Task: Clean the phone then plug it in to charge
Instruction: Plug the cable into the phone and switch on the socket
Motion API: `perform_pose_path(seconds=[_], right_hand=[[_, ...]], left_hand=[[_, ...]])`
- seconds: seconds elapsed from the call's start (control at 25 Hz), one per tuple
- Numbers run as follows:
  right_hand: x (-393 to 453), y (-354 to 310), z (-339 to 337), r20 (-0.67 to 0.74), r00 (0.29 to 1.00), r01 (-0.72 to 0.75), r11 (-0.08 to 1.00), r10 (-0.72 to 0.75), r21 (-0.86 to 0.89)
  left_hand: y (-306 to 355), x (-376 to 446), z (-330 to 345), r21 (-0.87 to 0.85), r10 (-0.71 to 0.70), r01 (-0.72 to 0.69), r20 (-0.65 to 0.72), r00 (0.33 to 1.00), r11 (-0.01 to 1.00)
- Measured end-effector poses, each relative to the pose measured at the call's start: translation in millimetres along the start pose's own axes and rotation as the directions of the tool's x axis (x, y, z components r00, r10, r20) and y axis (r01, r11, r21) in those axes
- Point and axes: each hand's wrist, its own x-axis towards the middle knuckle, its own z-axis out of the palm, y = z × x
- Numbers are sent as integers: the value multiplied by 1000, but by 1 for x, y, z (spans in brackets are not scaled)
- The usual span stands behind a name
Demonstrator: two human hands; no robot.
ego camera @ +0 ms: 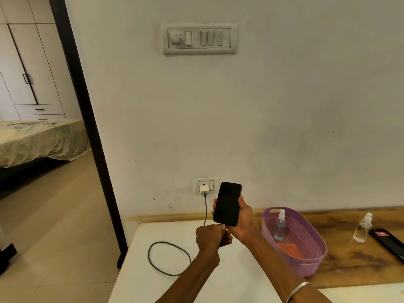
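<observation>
My right hand (242,221) holds a black phone (227,203) upright above the white table (140,267), its dark screen facing me. My left hand (211,237) is closed around the plug end of a dark charging cable (168,258), right at the phone's bottom edge. Whether the plug sits in the port is hidden by my fingers. The cable loops across the table and climbs to a white charger (204,190) in the wall socket (206,185).
A purple perforated basket (310,256) to the right holds a spray bottle (279,226) and an orange cloth (291,248). Another spray bottle (363,227) and a second dark phone (388,242) lie on the wooden surface. A switch panel (199,38) is high on the wall; a doorway opens left.
</observation>
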Motion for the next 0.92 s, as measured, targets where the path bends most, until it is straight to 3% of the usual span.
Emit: perform_pose_path(seconds=[0.2,0.32,0.48,0.6,0.76,0.92], right_hand=[[4,5,-15,-36,999,-10,1000,10,0],[6,8,-29,-43,997,-60,997,63,55],[15,9,-48,-82,993,-82,993,89,83],[25,13,-64,-108,989,-110,993,105,-42],[40,19,-85,-138,987,-112,975,87,-189],[50,26,-111,-237,969,-175,881,73,-440]], left_hand=[[-6,5,2,-4,-39,39,3,999,999],[-11,4,1,-15,-92,93,98,991,996],[-23,8,-7,41,-49,39,256,965,998],[-41,11,-22,94,-100,76,291,951,993],[-68,27,-50,293,-247,183,197,949,938],[-89,44,-76,493,-286,190,126,950,849]])
